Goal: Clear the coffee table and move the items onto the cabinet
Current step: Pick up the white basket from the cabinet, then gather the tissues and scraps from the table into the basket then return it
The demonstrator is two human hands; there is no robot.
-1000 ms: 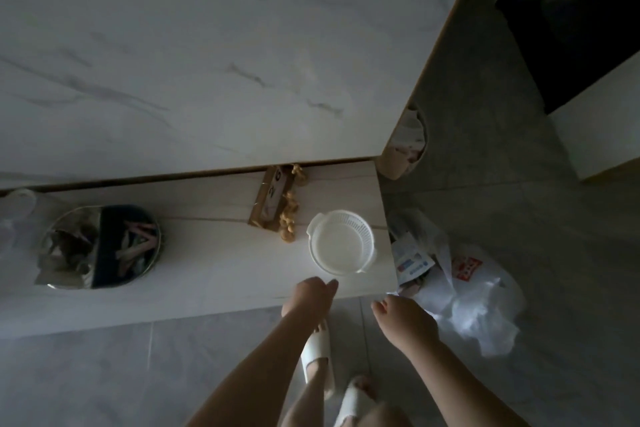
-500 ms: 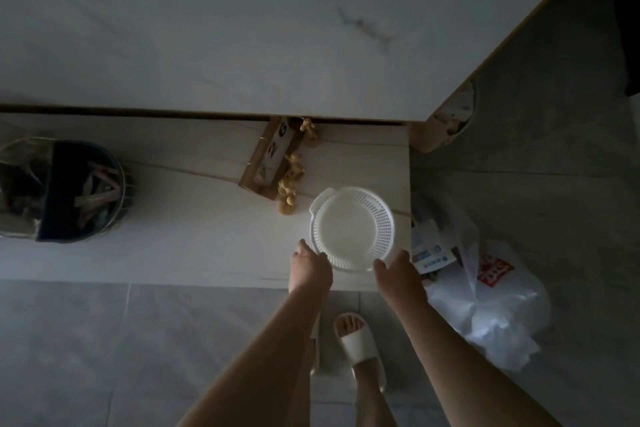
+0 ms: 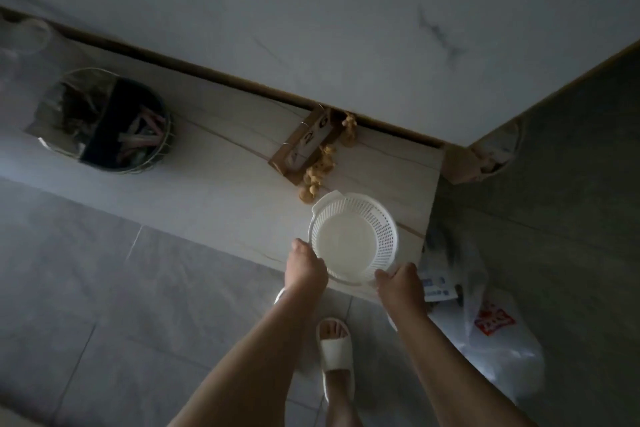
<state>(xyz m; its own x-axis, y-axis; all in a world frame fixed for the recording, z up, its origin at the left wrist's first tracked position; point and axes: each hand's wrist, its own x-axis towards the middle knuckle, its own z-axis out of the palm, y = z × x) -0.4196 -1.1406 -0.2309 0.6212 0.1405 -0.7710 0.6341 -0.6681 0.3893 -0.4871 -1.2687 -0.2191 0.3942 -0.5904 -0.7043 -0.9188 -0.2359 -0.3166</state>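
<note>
A round white slotted basket (image 3: 353,236) sits near the right end of the low pale coffee table (image 3: 225,204). My left hand (image 3: 306,269) grips its near left rim and my right hand (image 3: 398,282) grips its near right rim. Behind the basket lies a brown wooden block calendar (image 3: 304,146) with small tan figures (image 3: 318,173) along its side. At the table's left end stands a wire basket (image 3: 104,121) filled with dark packets and pink sticks.
A higher marble top (image 3: 346,28) overhangs the table's far edge. White plastic bags (image 3: 491,340) and paper packets lie on the grey floor to the right. A round bin (image 3: 485,156) sits by the table's far right corner. My slippered feet are below.
Both hands reached forward from the table's near edge and closed on the white basket's rim. The view has swung and tilted, so the table now runs diagonally.
</note>
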